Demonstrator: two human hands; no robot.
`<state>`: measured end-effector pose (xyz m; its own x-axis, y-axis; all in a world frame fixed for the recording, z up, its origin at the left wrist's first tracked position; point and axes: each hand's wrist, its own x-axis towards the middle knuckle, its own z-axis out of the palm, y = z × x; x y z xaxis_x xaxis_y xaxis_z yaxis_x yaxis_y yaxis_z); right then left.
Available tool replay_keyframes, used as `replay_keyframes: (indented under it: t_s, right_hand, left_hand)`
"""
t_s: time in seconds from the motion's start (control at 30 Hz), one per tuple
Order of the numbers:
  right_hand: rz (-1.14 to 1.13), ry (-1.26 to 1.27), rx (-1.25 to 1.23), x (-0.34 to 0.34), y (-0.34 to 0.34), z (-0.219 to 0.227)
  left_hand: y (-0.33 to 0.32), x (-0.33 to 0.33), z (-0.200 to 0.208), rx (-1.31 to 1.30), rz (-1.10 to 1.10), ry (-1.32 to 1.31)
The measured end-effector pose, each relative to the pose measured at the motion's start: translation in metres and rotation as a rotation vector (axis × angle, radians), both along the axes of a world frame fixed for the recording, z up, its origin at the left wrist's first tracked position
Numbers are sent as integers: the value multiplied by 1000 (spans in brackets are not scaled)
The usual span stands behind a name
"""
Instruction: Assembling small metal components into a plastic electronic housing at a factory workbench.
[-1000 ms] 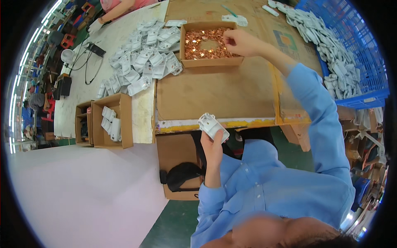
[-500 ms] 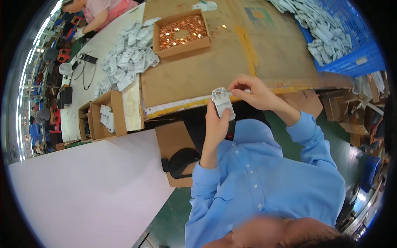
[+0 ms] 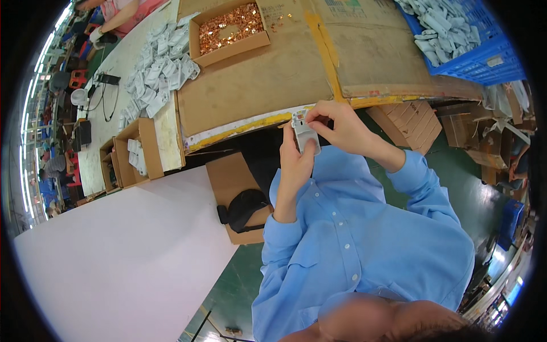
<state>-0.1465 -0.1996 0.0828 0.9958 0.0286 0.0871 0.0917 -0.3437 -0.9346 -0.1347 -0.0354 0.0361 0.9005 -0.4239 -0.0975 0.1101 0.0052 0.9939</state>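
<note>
Just off the worktop's (image 3: 256, 91) near edge, a white plastic housing (image 3: 305, 135) stands upright, long axis vertical, gripped from below by the left hand (image 3: 296, 162); the right hand (image 3: 339, 125) pinches its top.

White plastic housing (image 3: 305, 135) upright, held before chest, near table edge.

My left hand (image 3: 294, 165) is raised in front of my chest, forearm upright, fingers wrapped around a small white plastic housing (image 3: 304, 132) with the thumb along its side. My right hand (image 3: 338, 124) reaches in from the right, elbow bent, fingertips pinched at the housing's top end. Both forearms are in blue sleeves, and the two hands meet close together.
</note>
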Motion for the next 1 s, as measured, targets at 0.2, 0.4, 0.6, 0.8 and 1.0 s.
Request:
replay_keyframes:
  t_s: [0.2,0.4,0.6,0.8,1.0]
  right_hand:
    - [-26,-225,-296,-1,9,-6]
    - [-32,-158,-319,0,9,-7]
    - [-70,-64,-147,4,4,4]
    - [-57,-21,-249,1,2,11]
    - [-56,-97,-277,-2,1,7]
  left_hand:
    - [-3,-4,10,119,35,-107]
    - [-2,-6,18,77,-14,43]
    - [0,-7,14,26,3,2]
    - [5,-7,16,9,-146,92]
    - [6,-8,21,-55,-139,81]
